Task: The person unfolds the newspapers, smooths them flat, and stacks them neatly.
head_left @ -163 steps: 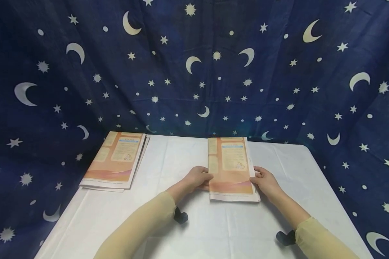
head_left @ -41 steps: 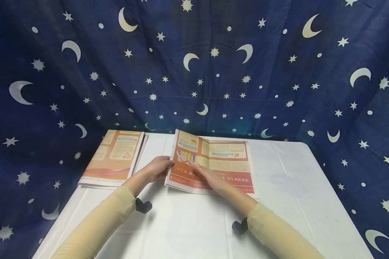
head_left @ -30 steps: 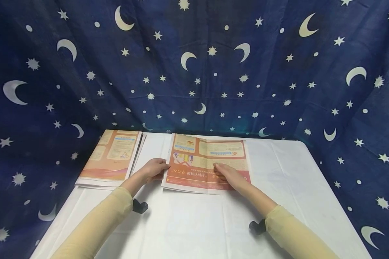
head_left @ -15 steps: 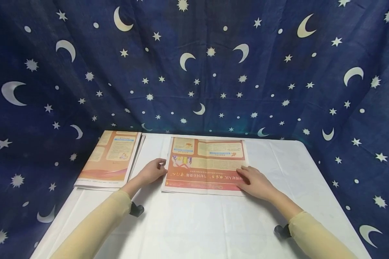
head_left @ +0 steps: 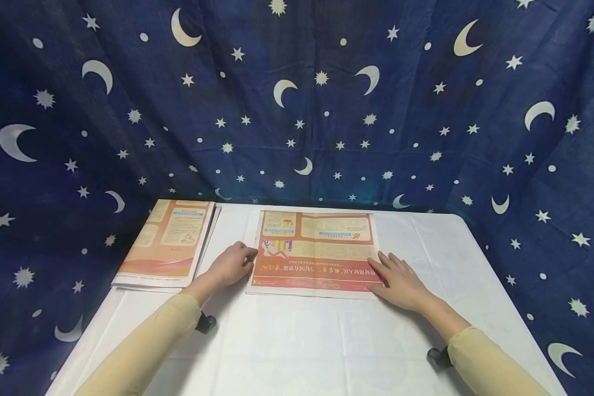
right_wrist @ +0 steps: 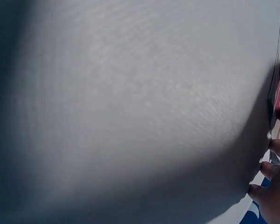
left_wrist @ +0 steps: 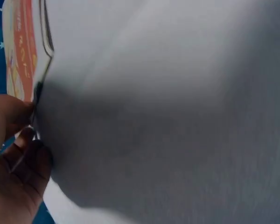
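A newspaper [head_left: 322, 247], red and orange with upside-down print, lies unfolded flat on the white table, with a crease down its middle. My left hand [head_left: 230, 265] is at its left edge, fingers curled; in the left wrist view the thumb [left_wrist: 16, 109] and bent fingers [left_wrist: 30, 156] pinch that edge. On the right edge rests my right hand [head_left: 401, 283], fingers spread, with fingertips on the printed margin. The right wrist view shows those fingers [right_wrist: 270, 170] lined along the paper's edge.
Folded newspapers [head_left: 168, 242] lie stacked at the table's back left, beside my left forearm. The white-clothed table [head_left: 297, 346] ends at a dark blue curtain [head_left: 257, 99] with moons and stars. Black wrist cameras [head_left: 206, 323] hang under both wrists.
The narrow folded newspaper was opened out leftwards and now lies flat and wider. My right hand slid across it to the right edge and spread its fingers; my left hand stays at the left edge.
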Demonstrator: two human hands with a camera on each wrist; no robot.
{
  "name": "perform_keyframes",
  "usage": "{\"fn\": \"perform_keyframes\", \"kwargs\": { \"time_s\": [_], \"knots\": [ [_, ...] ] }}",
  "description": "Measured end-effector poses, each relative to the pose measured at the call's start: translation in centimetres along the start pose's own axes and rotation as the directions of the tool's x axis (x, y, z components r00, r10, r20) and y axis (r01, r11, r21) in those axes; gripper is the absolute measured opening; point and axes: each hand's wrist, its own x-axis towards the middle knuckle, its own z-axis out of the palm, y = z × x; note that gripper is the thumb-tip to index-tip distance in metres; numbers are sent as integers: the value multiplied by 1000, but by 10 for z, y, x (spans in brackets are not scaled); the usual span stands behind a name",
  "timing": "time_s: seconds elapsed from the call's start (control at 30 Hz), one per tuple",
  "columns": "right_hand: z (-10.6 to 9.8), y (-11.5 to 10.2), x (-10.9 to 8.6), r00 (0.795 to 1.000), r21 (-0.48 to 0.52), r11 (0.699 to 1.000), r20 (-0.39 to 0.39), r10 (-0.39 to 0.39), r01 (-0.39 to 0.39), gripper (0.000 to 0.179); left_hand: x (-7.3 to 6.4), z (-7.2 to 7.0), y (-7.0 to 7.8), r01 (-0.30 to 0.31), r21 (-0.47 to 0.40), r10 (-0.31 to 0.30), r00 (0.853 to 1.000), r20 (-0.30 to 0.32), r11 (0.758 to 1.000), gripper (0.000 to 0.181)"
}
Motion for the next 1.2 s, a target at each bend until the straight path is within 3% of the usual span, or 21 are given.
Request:
{"fn": "perform_keyframes", "kwargs": {
  "time_s": [0.1,0.23,0.37,0.57,0.87,1.0,1.2],
  "knots": [
    [-1,-1,0,1000,1,1000,-2,-2,2,80,-1,1,-1,-52,113,54,999,-9,992,39],
    [-1,0,-1,1000,-2,1000,3,2,-2,80,-1,1,-3,-124,194,128,992,-13,973,41],
    [-3,0,-2,1000,1,1000,9,-6,6,78,-1,0,-5,-173,213,176,984,5,962,44],
    [-8,6,-2,1000,24,1000,-7,-1,2,68,-1,-4,-9,-202,205,195,979,55,958,50],
    [-11,16,2,998,81,995,-37,58,-55,56,6,-10,-12,-347,284,361,933,5,894,49],
    [-10,15,5,995,101,991,-37,91,-87,54,10,-10,-13,-364,299,381,925,4,882,50],
    [-12,15,11,993,108,988,-30,116,-112,54,16,-12,-16,-342,320,367,930,-19,883,47]
  ]
}}
